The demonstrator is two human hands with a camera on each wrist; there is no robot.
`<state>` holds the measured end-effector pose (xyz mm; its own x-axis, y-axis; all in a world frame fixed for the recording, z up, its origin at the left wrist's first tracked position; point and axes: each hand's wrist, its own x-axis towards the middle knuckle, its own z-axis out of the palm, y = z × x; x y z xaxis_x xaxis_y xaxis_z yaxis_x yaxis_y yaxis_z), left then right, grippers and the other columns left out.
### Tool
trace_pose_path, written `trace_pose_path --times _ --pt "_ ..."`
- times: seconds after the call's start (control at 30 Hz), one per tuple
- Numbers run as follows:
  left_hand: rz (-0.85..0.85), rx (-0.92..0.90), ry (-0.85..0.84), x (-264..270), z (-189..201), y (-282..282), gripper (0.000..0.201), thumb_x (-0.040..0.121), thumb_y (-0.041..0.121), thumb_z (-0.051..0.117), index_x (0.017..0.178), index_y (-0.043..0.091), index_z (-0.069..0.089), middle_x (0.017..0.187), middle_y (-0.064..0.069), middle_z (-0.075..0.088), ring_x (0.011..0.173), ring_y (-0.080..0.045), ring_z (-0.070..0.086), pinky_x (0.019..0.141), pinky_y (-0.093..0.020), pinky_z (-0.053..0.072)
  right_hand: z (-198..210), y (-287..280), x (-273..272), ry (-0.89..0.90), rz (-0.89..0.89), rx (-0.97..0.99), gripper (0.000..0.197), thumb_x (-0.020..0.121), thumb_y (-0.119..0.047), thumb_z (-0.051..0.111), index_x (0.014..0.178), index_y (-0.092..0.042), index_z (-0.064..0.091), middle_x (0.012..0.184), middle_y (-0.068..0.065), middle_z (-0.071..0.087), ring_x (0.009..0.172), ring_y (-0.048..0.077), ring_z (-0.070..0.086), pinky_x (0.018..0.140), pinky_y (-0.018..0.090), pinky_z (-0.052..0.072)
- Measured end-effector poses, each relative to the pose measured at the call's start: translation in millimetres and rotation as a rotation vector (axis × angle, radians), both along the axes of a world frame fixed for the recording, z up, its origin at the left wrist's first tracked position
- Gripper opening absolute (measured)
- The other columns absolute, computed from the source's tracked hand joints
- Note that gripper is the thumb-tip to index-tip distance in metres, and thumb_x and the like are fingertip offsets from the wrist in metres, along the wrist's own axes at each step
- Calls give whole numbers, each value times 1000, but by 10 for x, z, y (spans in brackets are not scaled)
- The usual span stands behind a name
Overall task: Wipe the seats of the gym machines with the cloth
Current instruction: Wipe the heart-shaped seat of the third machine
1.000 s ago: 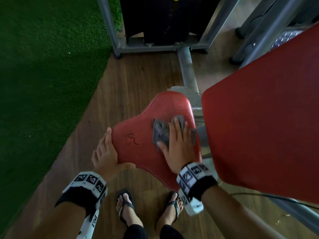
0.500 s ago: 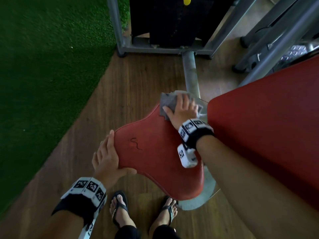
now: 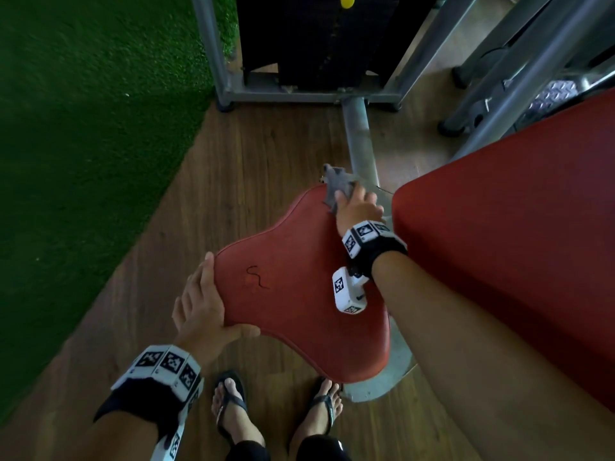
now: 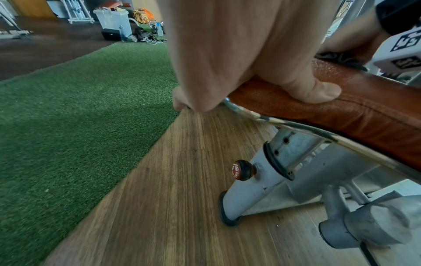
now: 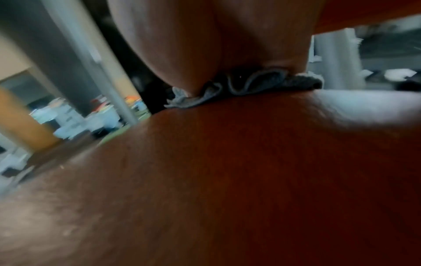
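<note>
At the seat's point(image 3: 299, 294) far tip, right fingers point(image 3: 357, 197) press cloth point(image 3: 336, 186) flat; left fingers point(image 3: 196, 287) clasp its edge.

The head view looks steeply down on the red seat point(image 3: 299, 294) from above both hands. The left wrist view sits low beside the left hand's fingers point(image 4: 182, 100), facing along the floor point(image 4: 182, 198) under the seat's edge. The right wrist view, blurred, skims the seat just behind the fingers pressing the cloth point(image 5: 250, 84). All three share the seat.
</note>
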<state>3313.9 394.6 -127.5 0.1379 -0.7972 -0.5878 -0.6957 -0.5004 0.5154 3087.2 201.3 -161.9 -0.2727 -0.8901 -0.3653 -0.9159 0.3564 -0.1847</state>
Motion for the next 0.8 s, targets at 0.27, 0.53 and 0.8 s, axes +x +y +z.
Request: trace_pose_path --times 0.27,0.53,0.8 --pt "9 10 19 4 16 0 149 52 50 87 124 53 -43 156 1 -10 146 -26 -4 116 -54 2 47 830 -207 -146 -257 25 63 98 -46 37 150 -19 15 147 17 31 128 41 39 102 49 33" --pt "-6 -8 23 8 -4 15 148 54 51 86 123 53 -44 155 5 -11 146 -23 -5 117 -53 2 8 340 -172 -181 -197 16 63 96 -47 42 149 -20 20 145 15 36 129 38 40 104 49 32" --pt "3 -21 13 19 -34 8 150 50 53 87 127 51 -42 156 4 -8 146 -24 -2 117 -54 3 -65 275 -301 -277 -191 43 62 95 -49 42 147 -20 23 143 17 40 126 39 44 104 50 36"
